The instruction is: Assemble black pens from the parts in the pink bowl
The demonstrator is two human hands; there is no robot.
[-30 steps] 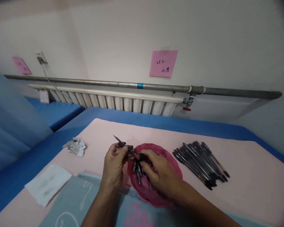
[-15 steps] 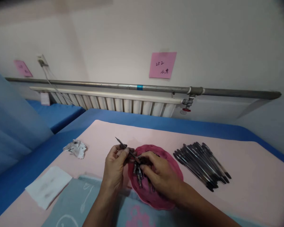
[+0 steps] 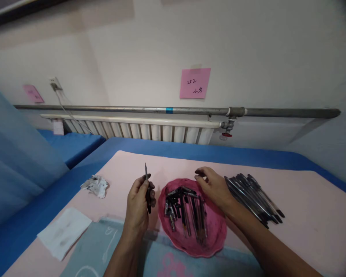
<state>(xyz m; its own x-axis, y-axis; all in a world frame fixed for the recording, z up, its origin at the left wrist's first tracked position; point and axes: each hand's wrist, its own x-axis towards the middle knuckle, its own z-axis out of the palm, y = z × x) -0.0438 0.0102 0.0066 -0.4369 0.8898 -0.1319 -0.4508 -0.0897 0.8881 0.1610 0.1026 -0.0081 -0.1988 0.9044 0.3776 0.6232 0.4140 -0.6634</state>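
The left hand (image 3: 141, 196) is closed around one dark pen (image 3: 149, 207), thin bare tip pointing up. It is to the left of the round pink dish (image 3: 216, 236). The right hand (image 3: 215, 188) is open, by the dish's far right rim, fingers a little bent, and I see nothing in it.

The work with the pens looks part done. A heap of long pens (image 3: 253, 196) lies on the right, looking whole, with the right arm in front of some. Many loose bits are left in the dish: clear tubes (image 3: 191, 217) and short dark pieces (image 3: 172, 221). The held pen shows no cap on its tip.

Everything is on a pink sheet (image 3: 311, 215) over a blue top (image 3: 276, 156) that looks like a bed. On the left are a crumpled, smudgy paper (image 3: 99, 187) and a flat white paper (image 3: 65, 232) with grey spots. A blue-grey cloth (image 3: 111, 236) is at the near edge.

Behind are a white radiator (image 3: 144, 131), a metal pipe (image 3: 127, 109), a pink note (image 3: 195, 84) on the wall and a blue curtain (image 3: 17, 173).
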